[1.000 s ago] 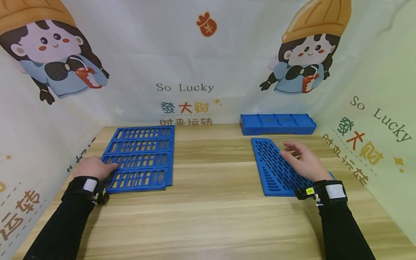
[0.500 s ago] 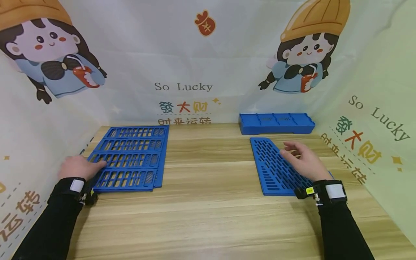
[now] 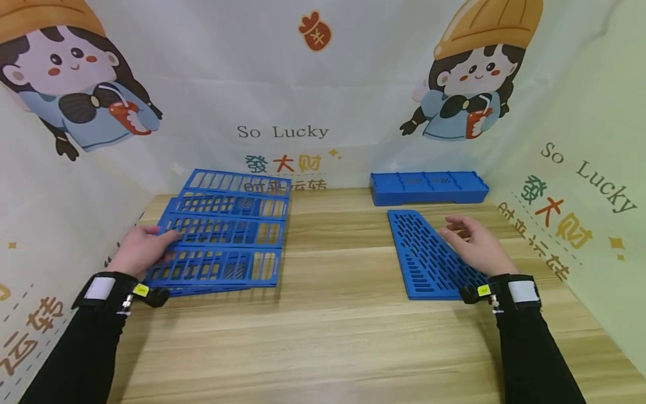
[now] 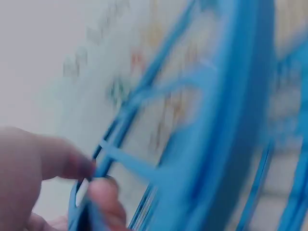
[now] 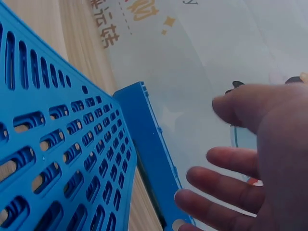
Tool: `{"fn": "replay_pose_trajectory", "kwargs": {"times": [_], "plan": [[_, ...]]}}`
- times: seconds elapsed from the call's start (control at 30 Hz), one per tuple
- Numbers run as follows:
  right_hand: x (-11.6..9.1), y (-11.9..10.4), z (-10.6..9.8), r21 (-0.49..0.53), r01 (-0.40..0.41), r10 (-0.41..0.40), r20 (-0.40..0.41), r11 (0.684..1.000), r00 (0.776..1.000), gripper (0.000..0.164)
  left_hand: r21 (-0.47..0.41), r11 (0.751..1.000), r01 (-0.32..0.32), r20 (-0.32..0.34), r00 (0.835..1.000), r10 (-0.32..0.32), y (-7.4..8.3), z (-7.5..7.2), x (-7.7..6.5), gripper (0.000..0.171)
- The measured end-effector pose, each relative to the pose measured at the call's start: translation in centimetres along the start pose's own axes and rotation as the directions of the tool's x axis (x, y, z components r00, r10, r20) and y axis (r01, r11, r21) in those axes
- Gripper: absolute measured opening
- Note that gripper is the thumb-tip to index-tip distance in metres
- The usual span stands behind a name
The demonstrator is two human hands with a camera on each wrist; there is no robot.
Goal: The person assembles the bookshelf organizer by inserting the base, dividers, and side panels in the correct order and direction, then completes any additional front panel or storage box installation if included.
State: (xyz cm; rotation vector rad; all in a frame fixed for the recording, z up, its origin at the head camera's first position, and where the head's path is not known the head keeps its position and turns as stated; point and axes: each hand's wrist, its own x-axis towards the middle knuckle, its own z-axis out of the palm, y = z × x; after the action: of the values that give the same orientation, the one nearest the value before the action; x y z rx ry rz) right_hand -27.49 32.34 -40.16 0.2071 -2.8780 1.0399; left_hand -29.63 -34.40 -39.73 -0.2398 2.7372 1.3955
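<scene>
Head view: at nine o'clock, the left hand (image 3: 138,249) grips the outer edge of a slatted blue panel (image 3: 242,219), tilted above more slatted panels (image 3: 207,292). At four o'clock, the right hand (image 3: 476,244), relaxed and grasping nothing, hovers by a perforated blue panel (image 3: 429,264); a ribbed blue box (image 3: 429,194) sits at its twelve.

Left wrist view: motion blurs it, but thumb and fingers seem to pinch a thin bar.

Right wrist view: loosely bent fingers at four o'clock, the perforated panel at nine.
</scene>
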Motion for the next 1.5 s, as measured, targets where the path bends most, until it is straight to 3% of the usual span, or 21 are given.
{"fn": "replay_pose_trajectory", "kwargs": {"times": [0.13, 0.3, 0.37, 0.47, 0.57, 0.63, 0.73, 0.83, 0.97, 1.13, 1.23, 1.37, 1.43, 1.5], "plan": [[0.3, 0.2, 0.1, -0.032, -0.038, 0.040, 0.056, 0.999, 0.998, 0.067, -0.198, 0.980, -0.010, 0.139, 0.990, 0.038, 2.7, 4.8, -1.3, 0.044], [0.4, 0.6, 0.3, -0.118, -0.073, 0.094, 0.182, 0.990, 0.979, 0.090, -0.283, 0.959, 0.038, 0.256, 0.966, 0.037, 5.5, 10.4, -3.3, 0.047], [0.2, 0.7, 0.3, -0.194, -0.089, 0.133, 0.225, 0.977, 0.965, 0.104, -0.270, 0.962, 0.030, 0.267, 0.963, 0.045, 6.1, 12.0, -3.9, 0.044], [-0.1, 0.8, 0.3, -0.306, -0.111, 0.202, 0.282, 0.946, 0.938, 0.125, -0.105, 0.992, -0.076, 0.223, 0.970, 0.098, 6.6, 13.5, -4.7, 0.038], [-0.5, 1.0, 0.4, -0.340, -0.139, 0.254, 0.324, 0.930, 0.911, 0.136, 0.118, 0.977, -0.178, 0.185, 0.971, 0.155, 6.2, 14.4, -5.1, 0.033], [-0.7, 1.2, 0.6, -0.340, -0.155, 0.273, 0.332, 0.928, 0.903, 0.139, 0.200, 0.960, -0.197, 0.183, 0.970, 0.161, 5.8, 14.9, -5.2, 0.029], [-0.8, 1.4, 0.7, -0.329, -0.174, 0.281, 0.313, 0.928, 0.907, 0.139, 0.263, 0.943, -0.205, 0.180, 0.970, 0.161, 5.0, 15.5, -4.6, 0.032], [-0.7, 1.4, 0.6, -0.326, -0.188, 0.285, 0.282, 0.927, 0.916, 0.136, 0.320, 0.920, -0.227, 0.119, 0.973, 0.199, 5.1, 15.7, -4.6, 0.034], [-0.5, 1.6, 0.5, -0.331, -0.190, 0.280, 0.250, 0.924, 0.927, 0.134, 0.305, 0.909, -0.283, 0.067, 0.959, 0.276, 5.8, 15.9, -5.2, 0.032], [-0.5, 1.7, -0.3, -0.333, -0.185, 0.262, 0.206, 0.925, 0.943, 0.129, 0.235, 0.890, -0.390, 0.172, 0.918, 0.357, 6.5, 17.1, -4.2, 0.045], [-0.5, 1.6, -0.7, -0.331, -0.190, 0.258, 0.175, 0.924, 0.950, 0.120, 0.274, 0.854, -0.442, 0.266, 0.888, 0.374, 6.8, 17.9, -3.2, 0.062], [-0.6, 1.3, -1.2, -0.274, -0.185, 0.239, 0.180, 0.944, 0.954, 0.106, 0.366, 0.801, -0.473, 0.380, 0.862, 0.335, 6.8, 18.3, -2.4, 0.083], [-0.8, 1.1, -1.7, -0.210, -0.167, 0.211, 0.212, 0.963, 0.954, 0.097, 0.384, 0.783, -0.490, 0.413, 0.849, 0.329, 6.8, 18.2, -2.3, 0.087], [-1.2, 0.8, -2.3, -0.149, -0.144, 0.177, 0.242, 0.978, 0.954, 0.084, 0.381, 0.760, -0.526, 0.417, 0.832, 0.367, 6.2, 18.5, -1.9, 0.090]]}}
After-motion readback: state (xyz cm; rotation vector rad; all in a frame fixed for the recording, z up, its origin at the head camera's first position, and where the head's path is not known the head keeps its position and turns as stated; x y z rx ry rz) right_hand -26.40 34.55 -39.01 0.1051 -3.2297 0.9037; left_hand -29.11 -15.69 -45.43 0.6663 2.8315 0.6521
